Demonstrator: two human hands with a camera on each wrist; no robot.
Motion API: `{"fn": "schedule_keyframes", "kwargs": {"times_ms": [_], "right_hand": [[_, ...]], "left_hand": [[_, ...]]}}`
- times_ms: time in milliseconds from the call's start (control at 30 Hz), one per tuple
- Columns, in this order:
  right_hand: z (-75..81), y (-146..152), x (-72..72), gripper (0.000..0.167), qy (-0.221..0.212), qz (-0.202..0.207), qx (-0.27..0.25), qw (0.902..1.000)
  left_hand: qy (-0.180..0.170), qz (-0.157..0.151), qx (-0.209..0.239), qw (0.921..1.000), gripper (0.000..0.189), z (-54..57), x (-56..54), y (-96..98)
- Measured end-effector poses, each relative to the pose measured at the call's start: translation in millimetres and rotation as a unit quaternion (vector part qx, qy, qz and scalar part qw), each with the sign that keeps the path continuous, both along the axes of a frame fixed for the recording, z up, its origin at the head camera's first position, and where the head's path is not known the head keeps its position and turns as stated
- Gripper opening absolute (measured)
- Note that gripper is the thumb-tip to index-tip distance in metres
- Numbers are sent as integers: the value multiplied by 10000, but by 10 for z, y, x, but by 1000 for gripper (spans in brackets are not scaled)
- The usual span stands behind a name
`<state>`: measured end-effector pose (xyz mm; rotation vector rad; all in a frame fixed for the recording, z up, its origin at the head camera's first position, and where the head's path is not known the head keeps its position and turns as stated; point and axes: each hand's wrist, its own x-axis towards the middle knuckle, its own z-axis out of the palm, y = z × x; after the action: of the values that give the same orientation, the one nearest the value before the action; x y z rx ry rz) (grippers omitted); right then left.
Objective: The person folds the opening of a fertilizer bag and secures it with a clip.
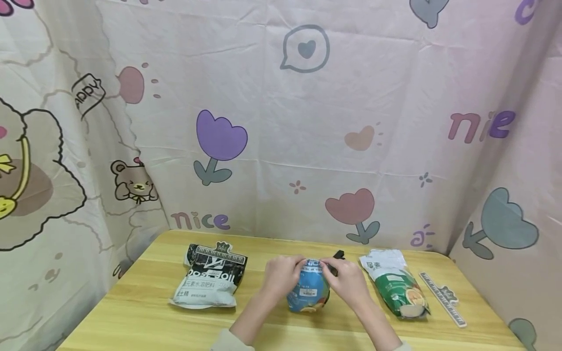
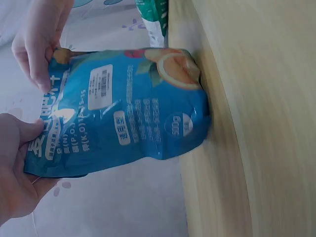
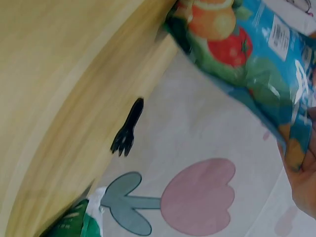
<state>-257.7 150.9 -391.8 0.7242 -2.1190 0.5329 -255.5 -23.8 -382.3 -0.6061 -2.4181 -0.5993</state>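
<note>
A blue bag (image 1: 307, 287) with fruit pictures and a barcode label stands upright on the table, its base on the wood. At one side of its top edge, my left hand (image 1: 283, 273) pinches the film between thumb and fingers. The other top corner is pinched by my right hand (image 1: 349, 280). The left wrist view shows the bag's printed face (image 2: 123, 108), with both thumbs on the top strip. In the right wrist view, the right hand (image 3: 303, 177) is partly cut off at the edge.
To the left lies a black-and-white bag (image 1: 206, 287) with a ruler-like clip (image 1: 220, 253) across its top. On the right are a green-and-white bag (image 1: 397, 285) and a loose white clip (image 1: 443, 298). Behind the right hand lies a small black fork (image 3: 127, 129). A patterned cloth (image 1: 281, 204) hangs behind the table.
</note>
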Motion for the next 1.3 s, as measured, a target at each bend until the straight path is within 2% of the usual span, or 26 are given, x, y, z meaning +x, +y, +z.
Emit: {"fn": "schedule_keyframes", "kwargs": {"times_ms": [100,200,300,367,600,833,900,967,1100,1300], "right_hand": [[1,18,2,1,-26,48,29,10000],[-2,-4,5,1,118,21,121,9999],[-7,-18,5,3,225,-1,127,9997],[-12,-9,5,4,180,2,65,9998],[-52,102,29,10,-130,-9,-329,9994],[-52,97,19,6,236,6,-131,9996],[-50,98,23,4,159,37,-186,9997],[-56,116,28,3,-92,68,-314,9994],[-87,162,45,7,-439,61,-615,9971],[-96,170,27,8,-113,102,-430,9990]], "left_hand": [[27,43,48,10000,13,-4,19,-15],[224,160,135,9995,12,-46,37,18],[260,233,282,9990,12,-83,45,45],[203,188,341,9990,13,-84,42,42],[-445,-59,577,9973,18,-73,34,-37],[-203,-26,728,9971,14,-110,53,-44],[-278,-81,858,9959,15,-120,55,-52],[-393,-118,967,9945,16,-128,54,-71],[-641,-99,1171,9910,17,-132,65,-117],[-408,42,1225,9916,14,-139,79,-114]]}}
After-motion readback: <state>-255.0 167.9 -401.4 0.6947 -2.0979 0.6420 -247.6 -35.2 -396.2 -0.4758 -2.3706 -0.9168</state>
